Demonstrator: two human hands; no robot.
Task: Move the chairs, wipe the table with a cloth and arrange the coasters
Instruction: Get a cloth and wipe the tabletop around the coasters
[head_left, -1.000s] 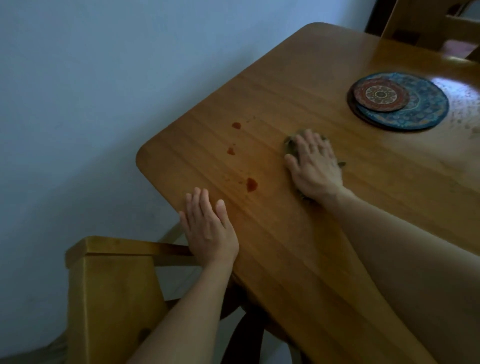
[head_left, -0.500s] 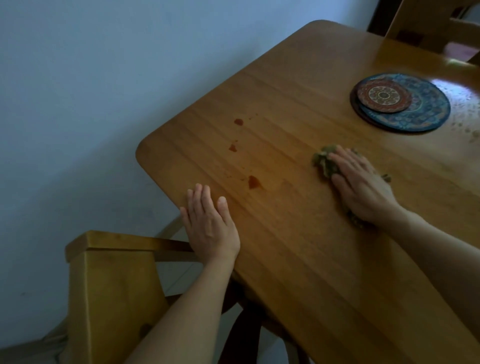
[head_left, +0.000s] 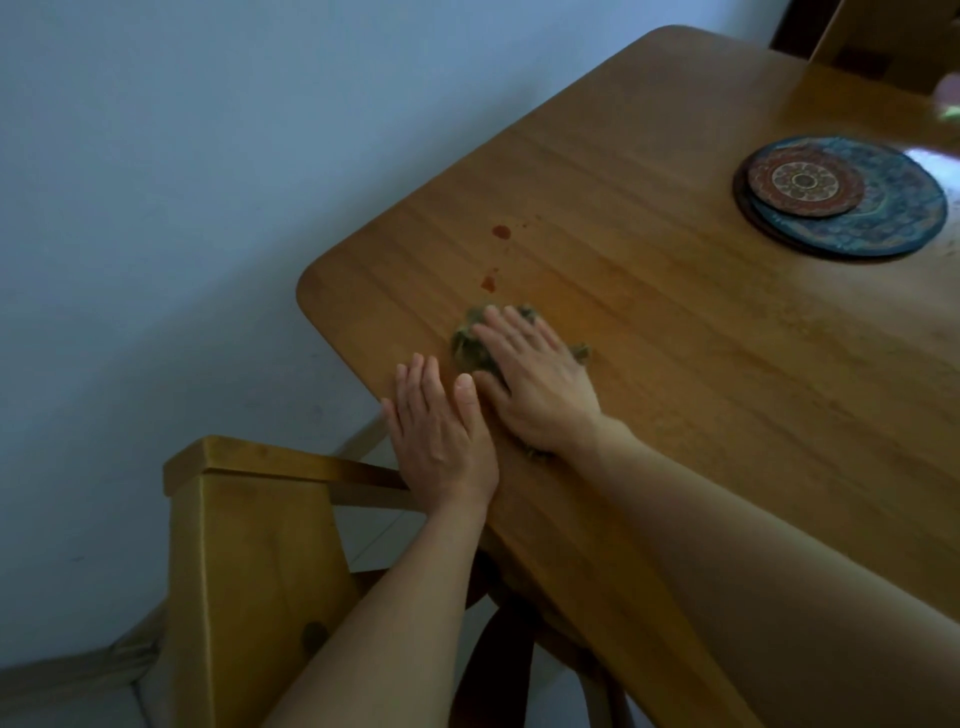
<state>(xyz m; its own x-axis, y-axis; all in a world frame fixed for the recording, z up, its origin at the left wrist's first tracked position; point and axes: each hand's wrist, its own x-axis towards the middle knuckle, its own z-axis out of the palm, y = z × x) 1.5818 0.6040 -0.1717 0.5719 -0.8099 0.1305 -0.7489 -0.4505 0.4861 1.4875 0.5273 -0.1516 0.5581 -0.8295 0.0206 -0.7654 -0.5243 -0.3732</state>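
Your right hand (head_left: 535, 387) flat, fingers straight, pressing cloth (head_left: 467, 349) onto bench (head_left: 675, 338). Your left hand (head_left: 441, 441) flat, relaxed, holding nothing, just left of cloth at bench edge. Two red stains (head_left: 489, 282) just beyond cloth. Small coaster (head_left: 802, 182) atop big coaster (head_left: 888, 218), well right of cloth. Chair (head_left: 249, 545) near-left of cloth.

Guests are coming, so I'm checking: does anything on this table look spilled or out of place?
Yes. Two reddish drips sit unwiped on the table near its corner, just beyond the cloth under the right hand. The small red coaster lies off-centre on the large blue coaster.
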